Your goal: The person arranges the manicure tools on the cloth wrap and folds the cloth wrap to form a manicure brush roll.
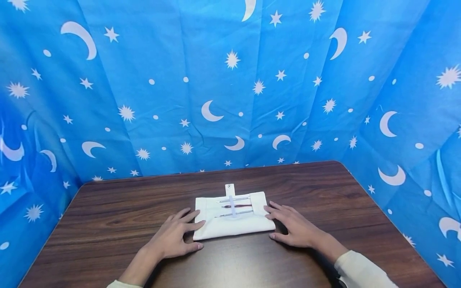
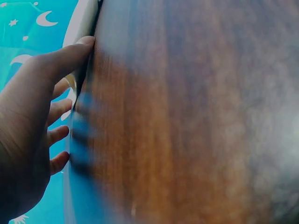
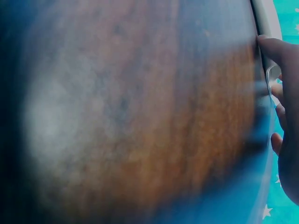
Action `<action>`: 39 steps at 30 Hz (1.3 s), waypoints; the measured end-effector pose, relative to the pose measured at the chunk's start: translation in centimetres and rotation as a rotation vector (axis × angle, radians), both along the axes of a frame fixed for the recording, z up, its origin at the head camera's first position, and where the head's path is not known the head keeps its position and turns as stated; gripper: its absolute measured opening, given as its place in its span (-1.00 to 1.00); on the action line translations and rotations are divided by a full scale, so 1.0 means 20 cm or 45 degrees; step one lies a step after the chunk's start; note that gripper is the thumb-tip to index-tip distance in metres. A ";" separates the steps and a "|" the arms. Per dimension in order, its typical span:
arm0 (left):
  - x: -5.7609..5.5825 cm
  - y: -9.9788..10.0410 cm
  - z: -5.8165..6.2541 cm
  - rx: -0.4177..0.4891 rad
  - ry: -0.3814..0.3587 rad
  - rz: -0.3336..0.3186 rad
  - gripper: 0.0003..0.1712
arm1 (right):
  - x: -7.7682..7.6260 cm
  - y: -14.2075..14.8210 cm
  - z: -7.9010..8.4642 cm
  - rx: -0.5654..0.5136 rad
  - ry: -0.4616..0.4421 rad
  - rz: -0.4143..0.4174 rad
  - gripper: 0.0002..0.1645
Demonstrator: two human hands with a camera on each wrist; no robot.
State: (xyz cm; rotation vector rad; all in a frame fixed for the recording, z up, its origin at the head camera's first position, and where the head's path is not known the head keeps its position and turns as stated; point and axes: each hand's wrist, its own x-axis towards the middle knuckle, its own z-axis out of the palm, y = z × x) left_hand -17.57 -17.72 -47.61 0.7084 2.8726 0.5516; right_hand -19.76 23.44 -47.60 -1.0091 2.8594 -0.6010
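Observation:
A white cloth tool case [image 1: 235, 228] lies on the brown table, its front edge folded over in a thick roll. Several slim tools sit across it under a pale strap [image 1: 232, 206]: two metallic ones and a dark red one [image 1: 237, 206]. A tab with a snap [image 1: 229, 188] sticks out from its far edge. My left hand [image 1: 174, 234] rests at the case's left end, fingers spread and touching the cloth. At the right end my right hand [image 1: 295, 226] touches the cloth with its fingertips. Both wrist views show the hands from the side, with little of the case.
The wood-grain table [image 1: 119, 212] reaches out on every side of the case. Blue curtains [image 1: 165, 100] with white moons and stars hang behind it and along both sides.

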 end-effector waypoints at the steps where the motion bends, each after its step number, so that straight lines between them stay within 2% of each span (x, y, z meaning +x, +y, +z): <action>1: 0.00 0.00 0.00 -0.001 0.005 0.007 -0.32 | 0.00 0.00 0.00 -0.004 -0.013 -0.004 -0.43; 7: 0.01 0.03 -0.02 0.054 0.060 0.049 -0.46 | -0.01 -0.02 0.01 -0.038 -0.050 -0.087 -0.54; 13: -0.01 0.06 -0.01 0.238 0.030 0.154 -0.65 | -0.02 -0.03 0.02 -0.115 0.014 -0.199 -0.54; 16: -0.03 0.07 0.00 0.328 0.036 0.225 -0.73 | -0.04 -0.03 0.03 -0.178 0.003 -0.250 -0.67; 20: -0.07 0.09 0.02 0.354 0.087 0.304 -0.80 | -0.09 -0.04 0.05 -0.312 -0.154 -0.278 -0.80; 24: -0.12 0.10 0.03 0.344 0.117 0.401 -0.76 | -0.14 -0.07 0.08 -0.459 -0.385 -0.280 -0.68; 27: -0.14 0.11 0.02 0.321 0.103 0.466 -0.67 | -0.18 -0.10 0.11 -0.504 -0.487 -0.289 -0.60; 34: -0.18 0.16 0.04 0.214 0.062 0.508 -0.46 | -0.23 -0.16 0.15 -0.287 -0.461 -0.419 -0.58; 37: -0.19 0.17 0.04 0.173 0.069 0.573 -0.47 | -0.24 -0.19 0.16 -0.196 -0.441 -0.470 -0.57; 39: -0.19 0.19 0.04 0.147 0.088 0.620 -0.56 | -0.24 -0.21 0.16 -0.112 -0.408 -0.510 -0.57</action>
